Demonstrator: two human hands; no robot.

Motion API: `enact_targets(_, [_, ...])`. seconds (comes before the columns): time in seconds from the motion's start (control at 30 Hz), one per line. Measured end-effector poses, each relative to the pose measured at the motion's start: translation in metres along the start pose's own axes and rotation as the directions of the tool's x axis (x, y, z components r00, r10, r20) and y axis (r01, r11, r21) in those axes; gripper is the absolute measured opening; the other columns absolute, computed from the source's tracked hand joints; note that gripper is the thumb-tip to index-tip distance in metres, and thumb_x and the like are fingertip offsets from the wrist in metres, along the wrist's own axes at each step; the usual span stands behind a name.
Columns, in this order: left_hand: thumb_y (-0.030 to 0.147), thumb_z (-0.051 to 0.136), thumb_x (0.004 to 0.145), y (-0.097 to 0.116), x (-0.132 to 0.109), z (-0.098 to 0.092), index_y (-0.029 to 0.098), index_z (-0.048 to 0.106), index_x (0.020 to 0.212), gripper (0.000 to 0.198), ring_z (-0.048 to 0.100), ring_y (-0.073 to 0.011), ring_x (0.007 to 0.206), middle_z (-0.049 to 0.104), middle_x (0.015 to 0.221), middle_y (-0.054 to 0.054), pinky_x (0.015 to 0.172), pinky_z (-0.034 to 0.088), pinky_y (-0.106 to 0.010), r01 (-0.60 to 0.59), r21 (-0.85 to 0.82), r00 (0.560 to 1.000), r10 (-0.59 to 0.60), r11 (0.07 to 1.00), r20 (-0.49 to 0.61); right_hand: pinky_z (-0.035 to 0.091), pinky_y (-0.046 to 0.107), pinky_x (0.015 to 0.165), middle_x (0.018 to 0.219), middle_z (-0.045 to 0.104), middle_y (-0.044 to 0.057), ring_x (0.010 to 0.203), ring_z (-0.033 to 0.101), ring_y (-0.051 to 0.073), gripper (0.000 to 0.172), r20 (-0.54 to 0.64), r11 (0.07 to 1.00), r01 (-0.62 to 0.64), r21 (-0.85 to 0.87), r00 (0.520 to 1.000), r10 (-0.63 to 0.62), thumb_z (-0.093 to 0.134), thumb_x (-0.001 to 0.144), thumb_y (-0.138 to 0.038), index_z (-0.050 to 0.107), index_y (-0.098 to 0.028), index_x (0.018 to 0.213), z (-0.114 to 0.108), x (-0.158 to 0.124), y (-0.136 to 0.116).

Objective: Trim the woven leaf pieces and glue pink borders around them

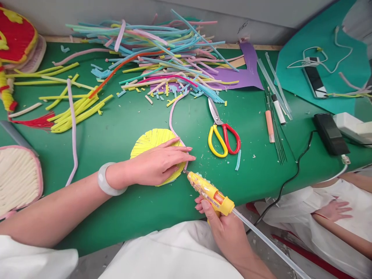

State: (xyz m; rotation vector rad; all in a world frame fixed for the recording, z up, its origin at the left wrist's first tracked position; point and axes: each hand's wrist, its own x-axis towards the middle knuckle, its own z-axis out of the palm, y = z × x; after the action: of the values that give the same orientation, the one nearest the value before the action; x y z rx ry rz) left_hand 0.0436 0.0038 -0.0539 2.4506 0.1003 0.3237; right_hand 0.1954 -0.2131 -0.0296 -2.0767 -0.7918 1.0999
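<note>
On the green table (174, 201), the left hand (159, 162) is spreading its fingers over the yellow disc (145, 143) and lilac strip (171, 116); the right hand (225, 228), gripping the glue gun (205, 186), should be moving steadily.

Around one yellow disc (147, 141), by clock face: strips (162, 58) too many to count at twelve, one pair of scissors (216, 119) between two and three, two short tubes (269, 126) beyond, one glue gun (207, 190) at four, one bracelet (102, 181) at eight.
</note>
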Motion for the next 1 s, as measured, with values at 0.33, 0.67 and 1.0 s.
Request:
enact_targets(0.33, [0.012,0.040,0.102,-0.0006,0.0009,0.0000,0.019,0.052,0.137,0.038,0.056,-0.0237,0.134,0.068,0.133,-0.009,0.124,0.025,-0.053,-0.005,-0.006,1.000,0.005,1.000,-0.004,0.055,0.032,0.070,0.085,0.073,0.007,0.074,0.067,0.020,0.050,0.008,0.997,0.033,-0.067,0.999,-0.033,0.050,0.093,-0.066,0.069,-0.020,0.094,0.0005,0.0018,-0.0012])
enact_targets(0.67, [0.013,0.039,0.102,-0.0014,0.0002,0.0015,0.018,0.051,0.138,0.038,0.055,-0.0233,0.135,0.068,0.133,-0.009,0.125,0.023,-0.052,0.004,-0.006,1.000,-0.004,1.000,0.002,0.051,0.032,0.067,0.080,0.071,0.006,0.070,0.063,0.020,0.051,0.001,0.992,0.053,-0.111,0.999,-0.053,0.048,0.093,-0.067,0.068,-0.020,0.092,0.0008,0.0034,-0.0013])
enact_targets(1.0, [0.013,0.039,0.102,-0.0011,0.0007,0.0011,0.018,0.050,0.139,0.039,0.054,-0.0233,0.135,0.067,0.133,-0.009,0.125,0.023,-0.052,0.004,0.002,1.000,-0.004,1.000,0.010,0.050,0.033,0.066,0.077,0.070,0.005,0.069,0.063,0.020,0.053,0.008,0.982,0.082,-0.170,0.997,-0.082,0.045,0.093,-0.069,0.068,-0.021,0.088,-0.0015,0.0046,-0.0002])
